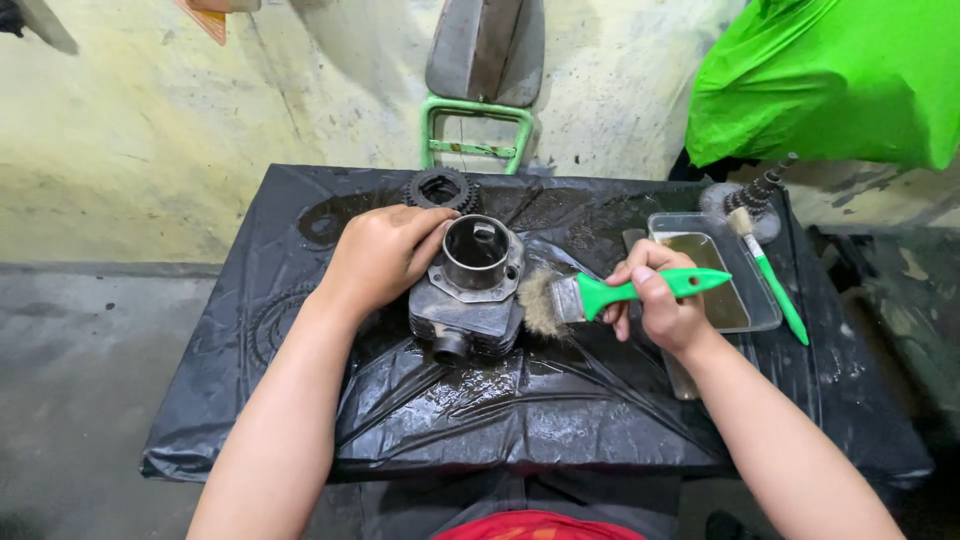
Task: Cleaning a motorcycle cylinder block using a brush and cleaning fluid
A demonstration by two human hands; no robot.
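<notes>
- Two hands are working over a table (250,400) wrapped in wet black plastic sheet, w/ a grey metal engine cylinder (468,295) sitting near its middle.
- Left hand (385,255) is resting on the cylinder's left side, fingers curled around its upper flange, steadying it upright.
- Behind the cylinder, a dark sprocket (441,187) is lying on the sheet, apart from both hands.
- Bristles of a green-handled paintbrush (600,297) are touching the cylinder's right wall; judging by this, the scrub/wash step is underway on that side.
- Right hand (660,300) is gripping the brush handle, fingers wrapped tight round it.
- Next move prob. calls for turning the cylinder w/ the left hand so unbrushed faces are meeting the bristles, plus a re-dip.
- Far right, a clear tray (765,315) of murky liquid is sitting just beside the right hand; a bottle brush (765,262) w/ green handle is lying across its edge.
</notes>
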